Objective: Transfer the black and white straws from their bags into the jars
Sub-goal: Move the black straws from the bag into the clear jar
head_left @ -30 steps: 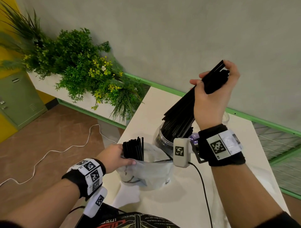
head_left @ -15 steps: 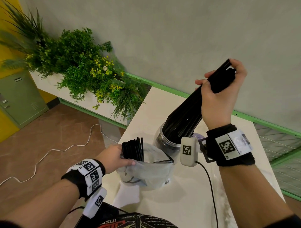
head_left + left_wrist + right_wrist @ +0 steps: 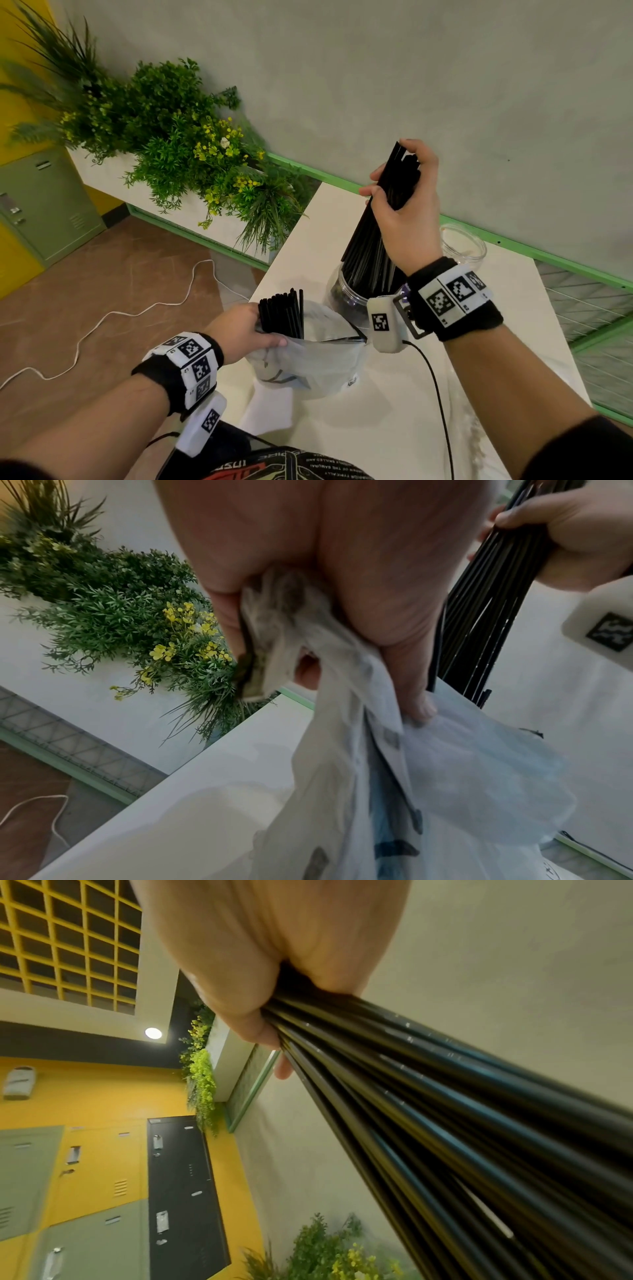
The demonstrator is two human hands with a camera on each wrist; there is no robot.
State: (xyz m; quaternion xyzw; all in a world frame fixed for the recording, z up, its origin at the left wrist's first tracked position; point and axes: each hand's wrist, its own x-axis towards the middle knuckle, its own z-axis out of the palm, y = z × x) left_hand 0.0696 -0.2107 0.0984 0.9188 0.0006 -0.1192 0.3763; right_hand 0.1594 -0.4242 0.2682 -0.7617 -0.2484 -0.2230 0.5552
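My right hand (image 3: 402,192) grips the top of a thick bundle of black straws (image 3: 371,240). Their lower ends stand fanned out inside a clear jar (image 3: 337,296) on the white table (image 3: 383,411). The right wrist view shows the straws (image 3: 445,1123) running out of my fist (image 3: 270,988). My left hand (image 3: 245,334) grips the mouth of a translucent plastic bag (image 3: 318,363), from which more black straws (image 3: 282,313) stick up. In the left wrist view my fingers (image 3: 411,696) bunch the bag's film (image 3: 445,777). A second clear jar (image 3: 464,245) stands further back. No white straws are in view.
A planter of green plants with yellow flowers (image 3: 178,150) runs along the table's left. A white cable (image 3: 102,329) lies on the brown floor. A black cable (image 3: 435,387) crosses the table from my right wrist camera. A grey wall rises behind the table.
My right hand has tipped the black straw bundle from a steep slant to nearly upright over the jar. The left hand and the bag have stayed put.
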